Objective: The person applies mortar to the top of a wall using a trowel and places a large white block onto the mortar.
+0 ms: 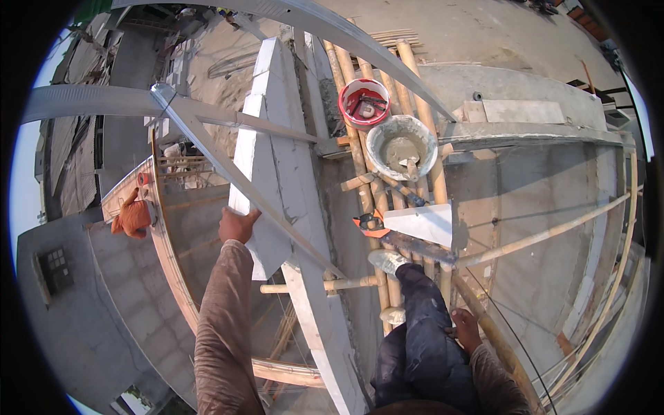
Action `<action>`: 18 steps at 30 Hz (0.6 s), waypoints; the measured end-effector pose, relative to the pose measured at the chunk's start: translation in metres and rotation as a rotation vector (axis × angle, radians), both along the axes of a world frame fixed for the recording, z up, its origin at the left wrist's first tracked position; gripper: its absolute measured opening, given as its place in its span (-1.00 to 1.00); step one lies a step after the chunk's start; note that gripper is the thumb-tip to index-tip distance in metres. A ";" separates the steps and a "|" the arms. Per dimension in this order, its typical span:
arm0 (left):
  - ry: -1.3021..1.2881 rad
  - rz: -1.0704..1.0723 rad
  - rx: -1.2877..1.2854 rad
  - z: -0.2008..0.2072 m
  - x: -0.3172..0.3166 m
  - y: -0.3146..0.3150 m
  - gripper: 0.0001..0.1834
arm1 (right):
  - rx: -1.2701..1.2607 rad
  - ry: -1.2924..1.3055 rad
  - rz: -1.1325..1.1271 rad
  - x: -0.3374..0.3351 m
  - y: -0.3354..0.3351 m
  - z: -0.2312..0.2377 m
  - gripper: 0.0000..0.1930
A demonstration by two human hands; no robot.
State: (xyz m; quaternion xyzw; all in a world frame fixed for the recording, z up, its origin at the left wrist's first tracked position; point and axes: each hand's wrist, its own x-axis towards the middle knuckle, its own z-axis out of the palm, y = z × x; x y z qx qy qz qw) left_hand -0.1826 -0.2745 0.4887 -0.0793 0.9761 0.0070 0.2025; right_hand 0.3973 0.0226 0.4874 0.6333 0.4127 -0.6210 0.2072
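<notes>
My left hand (237, 226) grips the edge of a long white block (266, 162) in the wall at left of centre. The thumb lies on the near face, and the other fingertips are partly hidden. Beside my right thigh, my right hand (466, 330) has its fingers curled in; whatever they hold, if anything, is hidden. A basin (374, 146) of grey mortar stands on the bamboo platform ahead, with a trowel (411, 167) in it. Behind it is a bucket (342, 111) with a red inside, holding small tools. A white triangular slab (425, 224) lies closer to my feet.
Grey metal truss bars (207, 146) cross above the wall at left. Bamboo poles (439, 176) form the platform under my feet, with drops on both sides. An orange and black object (371, 223) lies by my shoe. A wooden frame with an orange cloth (133, 216) stands lower left.
</notes>
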 end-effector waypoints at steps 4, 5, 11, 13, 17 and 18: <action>0.009 -0.014 -0.020 0.001 0.003 0.004 0.05 | -0.010 -0.019 -0.004 0.001 -0.002 -0.002 -0.55; -0.009 -0.011 -0.021 0.002 0.002 0.005 0.06 | -0.010 -0.017 -0.005 0.000 -0.003 -0.003 -0.55; -0.026 -0.054 -0.024 0.005 0.004 0.004 0.02 | -0.019 0.009 0.023 0.003 -0.002 -0.004 -0.56; -0.023 -0.084 0.012 0.005 0.005 0.001 0.01 | -0.021 0.012 0.048 0.006 -0.005 -0.005 -0.55; -0.029 -0.096 -0.021 0.005 0.011 0.004 -0.07 | -0.019 0.008 0.013 -0.001 -0.006 -0.003 -0.56; -0.042 -0.086 -0.031 0.007 0.011 0.007 -0.07 | -0.014 0.009 -0.009 -0.006 -0.005 -0.002 -0.56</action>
